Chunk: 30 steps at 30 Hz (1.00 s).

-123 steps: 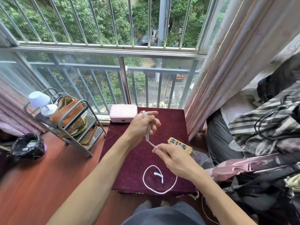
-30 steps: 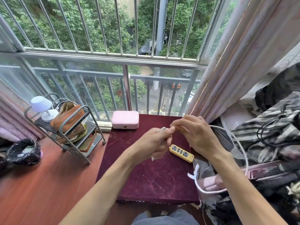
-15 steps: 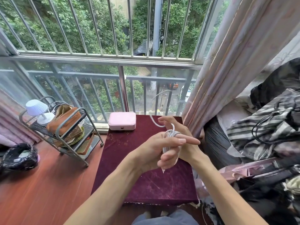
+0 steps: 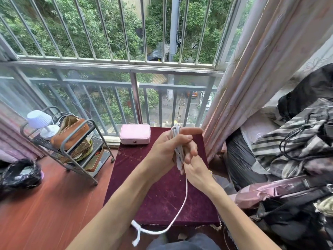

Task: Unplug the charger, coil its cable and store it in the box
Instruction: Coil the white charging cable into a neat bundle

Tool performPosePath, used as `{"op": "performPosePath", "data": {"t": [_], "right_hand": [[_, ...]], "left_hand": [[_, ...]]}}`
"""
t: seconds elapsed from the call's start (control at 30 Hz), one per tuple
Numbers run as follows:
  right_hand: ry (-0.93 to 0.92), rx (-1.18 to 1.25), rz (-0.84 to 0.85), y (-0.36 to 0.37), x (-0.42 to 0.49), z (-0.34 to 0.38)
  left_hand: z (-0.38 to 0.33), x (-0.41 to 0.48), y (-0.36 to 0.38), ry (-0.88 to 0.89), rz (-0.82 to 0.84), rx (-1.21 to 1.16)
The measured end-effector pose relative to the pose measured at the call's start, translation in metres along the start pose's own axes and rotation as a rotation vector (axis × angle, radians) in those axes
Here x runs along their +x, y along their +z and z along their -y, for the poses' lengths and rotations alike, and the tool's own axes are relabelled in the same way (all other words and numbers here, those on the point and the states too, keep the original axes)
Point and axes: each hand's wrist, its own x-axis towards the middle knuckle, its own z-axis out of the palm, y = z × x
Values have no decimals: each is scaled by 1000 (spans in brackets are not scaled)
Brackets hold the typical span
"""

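White, thin and rubbery, the charger cable (image 4: 180, 150) sits wound in several loops around my left hand (image 4: 167, 148), whose fingers are folded over the bundle and clamped on it above the middle of the bench (image 4: 162, 195), a small square one draped in dark maroon velvet cloth. My right hand (image 4: 195, 170) comes up from below, just beside the left and touching it; its fingers are curled against the lower end of the coil, though I cannot tell from here how firmly they pinch the cable. From that point a loose tail of cable drops down across the cloth, passes over the near edge of the bench and curves toward the near left corner, ending in a blurred white plug end (image 4: 137, 233) that hangs in the air off the bench. The pale pink rectangular box (image 4: 135, 134), lid closed with a small clasp at its front, rests at the far left corner of the bench, well apart from both hands. Left of the bench, on the red wooden floor, stands a grey metal rack (image 4: 72, 147).
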Motion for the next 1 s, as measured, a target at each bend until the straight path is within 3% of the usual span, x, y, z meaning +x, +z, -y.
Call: {"op": "performPosePath", "data": {"t": [0.1,0.27,0.43,0.53,0.73,0.87,1.0], "right_hand": [[33,-169,52,4,-5,-2],[-71,-539,152,13,-15,-1],[-140,-655,234,18,-26,-4],[-193,-700,186,16,-30,-6],[-357,-763,37,-9,-33,5],[-374,-808,79,-23,-31,19],[-438,-842,123,-37,-26,25]], "left_hand": [[0,2,-4,40,-49,105],[5,6,-6,72,-136,309],[9,12,-10,111,-224,573],[15,14,-20,92,-268,782],[28,12,-42,-50,-186,1052],[34,13,-45,-156,-104,1205],[37,13,-44,-211,-124,1260]]}}
